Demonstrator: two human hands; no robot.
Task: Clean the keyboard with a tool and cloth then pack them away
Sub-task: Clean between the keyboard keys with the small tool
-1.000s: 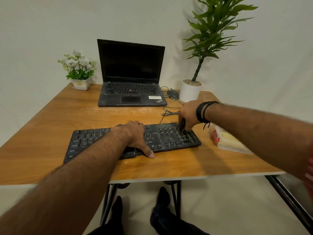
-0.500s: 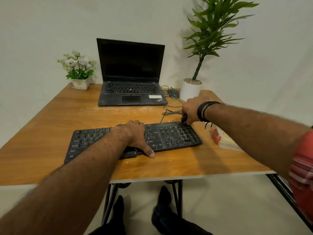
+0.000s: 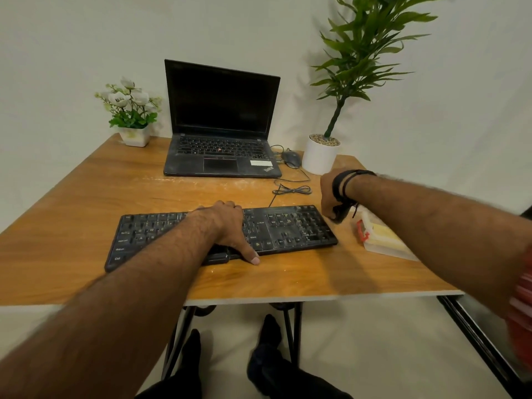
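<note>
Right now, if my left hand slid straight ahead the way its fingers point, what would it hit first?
Probably bare table beyond the keyboard, then the laptop; your left hand aims roughly there, though depth is unclear.

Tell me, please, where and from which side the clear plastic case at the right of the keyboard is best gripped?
Probably across its short width, coming down from above: the clear plastic case lies flat on the table, long and low, with its red latch facing the keyboard.

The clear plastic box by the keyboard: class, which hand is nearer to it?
Right. The right hand hovers just left of the clear plastic box, gripping a dark tool; the left hand rests mid-keyboard, farther away.
</note>
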